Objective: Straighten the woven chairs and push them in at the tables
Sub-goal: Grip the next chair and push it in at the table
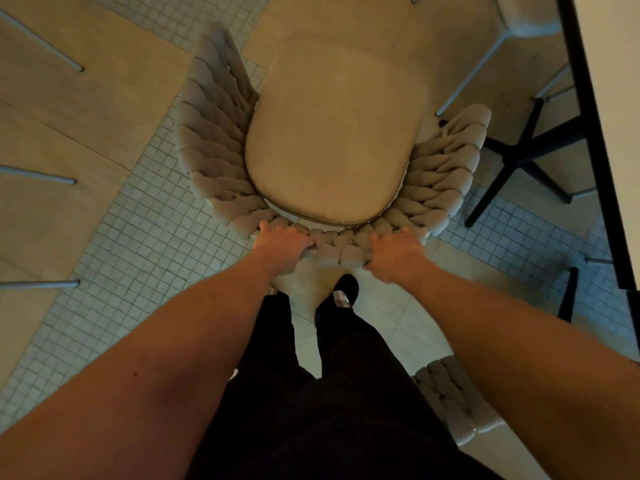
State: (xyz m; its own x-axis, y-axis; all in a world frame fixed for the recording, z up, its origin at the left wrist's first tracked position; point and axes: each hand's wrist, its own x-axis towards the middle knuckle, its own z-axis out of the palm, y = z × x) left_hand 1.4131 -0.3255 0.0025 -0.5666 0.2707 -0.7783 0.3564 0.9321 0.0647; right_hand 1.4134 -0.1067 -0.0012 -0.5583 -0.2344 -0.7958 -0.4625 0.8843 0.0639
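Observation:
A beige woven chair [214, 133] with a smooth tan seat cushion [336, 140] stands right in front of me, its curved back toward my legs. My left hand [285, 244] grips the top of the woven backrest left of centre, fingers curled over the rim. My right hand [394, 252] grips the same rim right of centre. The table [609, 98] runs along the right edge, with its black cross-shaped base [519, 157] on the floor beside the chair. The chair's seat points up and away, not under the table.
Another woven chair back [450, 400] sits low right beside my right arm. A pale chair [519, 15] with thin metal legs stands top right by the table. Metal chair legs [41, 178] poke in from the left. The floor mixes small tiles and wood panels.

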